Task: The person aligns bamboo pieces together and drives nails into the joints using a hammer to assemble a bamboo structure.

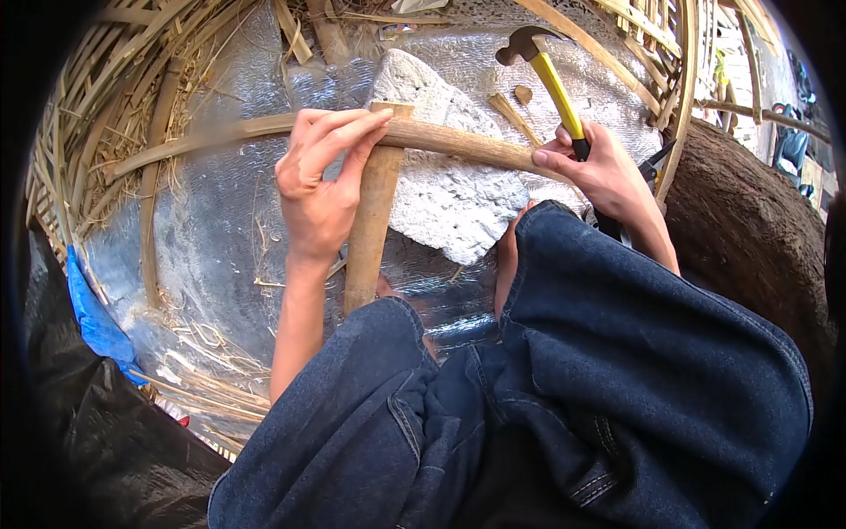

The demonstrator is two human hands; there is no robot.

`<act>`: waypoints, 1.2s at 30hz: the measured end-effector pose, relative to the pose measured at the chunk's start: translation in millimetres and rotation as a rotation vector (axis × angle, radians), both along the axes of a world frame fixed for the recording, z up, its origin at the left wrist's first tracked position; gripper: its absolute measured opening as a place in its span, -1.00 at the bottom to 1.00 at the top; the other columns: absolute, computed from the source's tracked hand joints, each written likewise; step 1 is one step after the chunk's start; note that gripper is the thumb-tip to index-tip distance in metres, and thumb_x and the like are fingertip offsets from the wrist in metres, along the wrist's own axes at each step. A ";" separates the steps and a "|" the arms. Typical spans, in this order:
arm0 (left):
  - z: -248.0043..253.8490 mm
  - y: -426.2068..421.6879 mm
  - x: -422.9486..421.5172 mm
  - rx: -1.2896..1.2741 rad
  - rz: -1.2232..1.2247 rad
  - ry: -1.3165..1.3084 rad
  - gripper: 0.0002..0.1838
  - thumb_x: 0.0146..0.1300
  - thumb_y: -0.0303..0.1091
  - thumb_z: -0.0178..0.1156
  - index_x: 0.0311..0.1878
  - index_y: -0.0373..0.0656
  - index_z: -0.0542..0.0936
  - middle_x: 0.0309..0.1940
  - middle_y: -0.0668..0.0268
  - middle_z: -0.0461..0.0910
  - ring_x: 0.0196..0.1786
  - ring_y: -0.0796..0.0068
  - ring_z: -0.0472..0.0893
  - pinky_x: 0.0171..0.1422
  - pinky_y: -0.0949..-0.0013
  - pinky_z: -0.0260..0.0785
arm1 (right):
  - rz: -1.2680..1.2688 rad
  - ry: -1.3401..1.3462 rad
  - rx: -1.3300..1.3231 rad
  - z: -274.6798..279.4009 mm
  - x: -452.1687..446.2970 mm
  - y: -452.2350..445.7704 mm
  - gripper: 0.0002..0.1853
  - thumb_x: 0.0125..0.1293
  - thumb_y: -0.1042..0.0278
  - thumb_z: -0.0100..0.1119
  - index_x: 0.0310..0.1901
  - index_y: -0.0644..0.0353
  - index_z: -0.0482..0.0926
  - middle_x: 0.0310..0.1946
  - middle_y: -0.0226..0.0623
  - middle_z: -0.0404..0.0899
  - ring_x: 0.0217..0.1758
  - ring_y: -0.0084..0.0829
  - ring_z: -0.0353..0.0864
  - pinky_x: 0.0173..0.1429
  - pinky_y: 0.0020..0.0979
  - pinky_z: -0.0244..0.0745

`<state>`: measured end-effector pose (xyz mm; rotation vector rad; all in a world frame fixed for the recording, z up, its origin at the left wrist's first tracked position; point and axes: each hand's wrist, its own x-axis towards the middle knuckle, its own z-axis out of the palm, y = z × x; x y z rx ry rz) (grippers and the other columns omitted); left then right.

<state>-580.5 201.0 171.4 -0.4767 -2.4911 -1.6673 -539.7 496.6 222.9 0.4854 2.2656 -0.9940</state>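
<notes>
A long bamboo strip point(467, 144) lies crosswise over an upright bamboo piece point(374, 207), forming a T. My left hand point(322, 176) is closed around the crosswise strip beside the joint, its fingertips reaching the top of the upright piece. My right hand point(612, 167) grips a claw hammer point(555, 88) by its yellow and black handle, head pointing up and away. The right thumb also rests against the near end of the crosswise strip. Beneath the joint is a rough whitish stone block point(454, 198). Whether a nail is at the joint, I cannot tell.
A silvery foil sheet point(211, 212) covers the ground. Woven bamboo strips point(115, 97) stand at the left, more curve around the upper right. A thick brown log point(749, 212) lies at the right. Blue plastic point(97, 313) and black sheeting point(106, 432) are at the lower left.
</notes>
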 end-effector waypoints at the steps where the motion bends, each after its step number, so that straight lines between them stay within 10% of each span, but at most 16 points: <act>1: 3.5 1.2 -0.8 -0.032 -0.030 0.014 -0.70 0.12 -0.62 0.38 -0.06 -0.12 0.77 -0.22 0.33 0.74 -0.14 0.42 0.60 -0.04 0.37 0.49 | -0.003 -0.015 0.007 0.2 -0.4 -0.1 -0.59 0.26 0.12 0.45 -0.33 0.14 0.36 -0.34 -0.27 0.69 -0.22 -0.55 0.61 -0.07 -0.43 0.49; 36: 8.1 8.4 2.5 -0.183 -0.008 0.172 -0.59 0.09 -0.62 0.39 0.04 -0.08 0.74 -0.24 0.36 0.76 -0.23 0.33 0.52 -0.08 0.32 0.47 | 0.018 0.051 0.036 -1.4 2.4 -0.7 -0.58 0.24 0.06 0.43 -0.33 0.18 0.41 -0.45 -0.31 0.60 -0.33 -0.53 0.57 -0.16 -0.39 0.47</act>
